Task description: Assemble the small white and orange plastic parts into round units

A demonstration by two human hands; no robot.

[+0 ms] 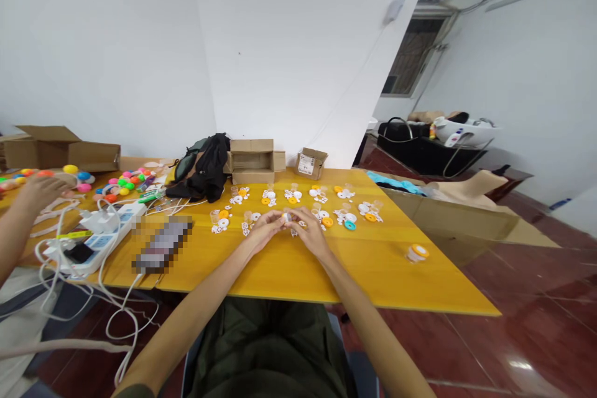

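Observation:
Over the middle of the yellow table [280,273], my left hand [267,229] and my right hand [308,231] meet at the fingertips. Between them is a small white part with a hint of orange [286,217], pinched from both sides; its exact kind is too small to make out. Just beyond my hands lie groups of clear plastic cups, small white cut-out pieces [245,227] and round lids, such as an orange lid [327,222] and a teal lid [349,224]. A closed clear jar with an orange lid [420,252] stands apart at the right.
Left of me are a power strip [100,242] with tangled white cables and a blurred-out phone [165,245]. Another person's hand [44,189] is near colourful balls [125,183]. A black bag [205,168], an open cardboard box [252,161] and a smaller box [311,163] line the back.

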